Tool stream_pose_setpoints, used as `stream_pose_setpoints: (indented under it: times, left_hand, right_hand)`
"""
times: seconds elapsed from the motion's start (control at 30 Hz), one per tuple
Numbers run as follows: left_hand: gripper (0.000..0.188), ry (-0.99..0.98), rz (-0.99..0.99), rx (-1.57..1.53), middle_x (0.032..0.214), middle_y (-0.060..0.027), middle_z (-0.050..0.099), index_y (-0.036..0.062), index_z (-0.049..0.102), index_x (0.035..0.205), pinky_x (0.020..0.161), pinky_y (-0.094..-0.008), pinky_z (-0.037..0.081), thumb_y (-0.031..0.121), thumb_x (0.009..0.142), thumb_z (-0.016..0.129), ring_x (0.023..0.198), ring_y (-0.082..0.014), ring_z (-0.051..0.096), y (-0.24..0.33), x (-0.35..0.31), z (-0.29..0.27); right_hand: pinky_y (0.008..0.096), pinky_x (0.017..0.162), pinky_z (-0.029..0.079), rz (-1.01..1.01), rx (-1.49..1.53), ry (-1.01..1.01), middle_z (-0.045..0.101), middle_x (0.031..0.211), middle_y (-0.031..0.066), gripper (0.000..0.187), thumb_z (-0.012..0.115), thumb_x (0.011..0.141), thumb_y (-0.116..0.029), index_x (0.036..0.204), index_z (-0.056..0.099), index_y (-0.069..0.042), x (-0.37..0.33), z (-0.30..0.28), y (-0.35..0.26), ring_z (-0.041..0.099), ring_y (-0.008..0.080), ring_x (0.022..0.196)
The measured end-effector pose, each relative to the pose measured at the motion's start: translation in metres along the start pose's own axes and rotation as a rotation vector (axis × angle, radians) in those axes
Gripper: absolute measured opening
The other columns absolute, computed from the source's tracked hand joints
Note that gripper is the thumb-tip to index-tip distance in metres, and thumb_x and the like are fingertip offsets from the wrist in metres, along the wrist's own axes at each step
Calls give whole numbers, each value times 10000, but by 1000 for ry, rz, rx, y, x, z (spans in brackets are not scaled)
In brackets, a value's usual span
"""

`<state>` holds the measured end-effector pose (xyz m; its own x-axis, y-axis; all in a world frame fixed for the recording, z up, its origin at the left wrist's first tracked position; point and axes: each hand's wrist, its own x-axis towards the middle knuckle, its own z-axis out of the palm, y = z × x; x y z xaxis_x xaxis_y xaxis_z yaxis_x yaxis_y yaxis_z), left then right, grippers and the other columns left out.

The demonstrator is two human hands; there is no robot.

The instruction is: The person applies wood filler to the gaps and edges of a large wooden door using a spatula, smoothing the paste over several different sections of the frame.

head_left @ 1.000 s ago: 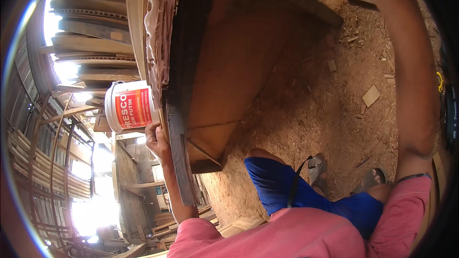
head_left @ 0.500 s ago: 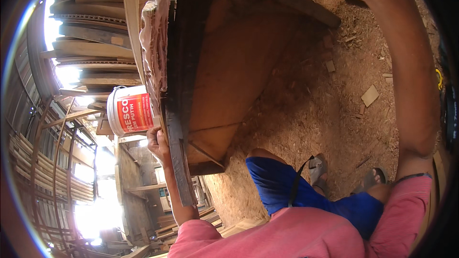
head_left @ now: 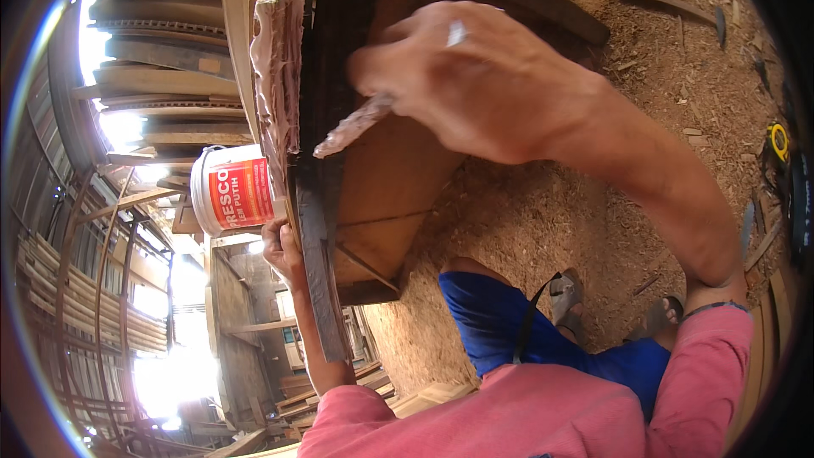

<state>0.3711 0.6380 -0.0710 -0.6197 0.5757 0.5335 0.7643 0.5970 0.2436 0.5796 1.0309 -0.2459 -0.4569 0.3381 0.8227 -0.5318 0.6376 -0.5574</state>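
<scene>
Currently, the right hand (head_left: 462,76) clasps a slim, pale-pink, paste-coated stick (head_left: 352,127) — near the long edge of the dark wooden desk (head_left: 318,280) — while the left hand (head_left: 282,246) curls beside a round red-and-white plastic bucket (head_left: 233,188), its grip unclear.

Pale wood shavings and loose offcuts (head_left: 670,0) litter the brown floor (head_left: 509,220) of the workshop around me. To my left, long boards (head_left: 182,76) lie stacked in layers and pale poles (head_left: 93,295) lie in a row, near dim ribbed sheeting (head_left: 38,144). White daylight glares through openings (head_left: 174,386) on that side, washing out the view outside, while more timber (head_left: 297,403) lies piled below.
</scene>
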Motion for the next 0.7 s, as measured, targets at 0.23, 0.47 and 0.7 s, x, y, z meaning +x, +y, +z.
stream_pose_setpoints:
  times: [0.23, 0.47, 0.7]
  left_hand:
    - [213, -50, -49, -41, 970, -64, 630, -23, 618, 1050, 856, -282, 452, 154, 983, 520, 900, -125, 566, -13, -2, -20]
    - [201, -52, -161, -168, 964, -53, 620, -15, 617, 1045, 834, -269, 447, 152, 987, 523, 882, -109, 554, 1, -4, -6]
    - [205, -59, -114, -107, 961, -56, 621, -16, 619, 1046, 836, -271, 448, 157, 987, 526, 884, -111, 555, -3, -5, -7]
  right_hand:
    - [383, 732, 514, 378, 545, 128, 650, 819, 121, 135, 683, 836, -91, 916, 633, 6, -64, 17, 64, 645, 257, 778]
    - [406, 797, 519, 509, 497, 229, 681, 896, 186, 288, 711, 807, -199, 984, 657, 21, -39, 32, 33, 677, 300, 870]
    - [252, 661, 445, 429, 450, 251, 571, 790, -6, 141, 703, 856, -116, 929, 626, -23, -30, 14, 25, 525, 65, 748]
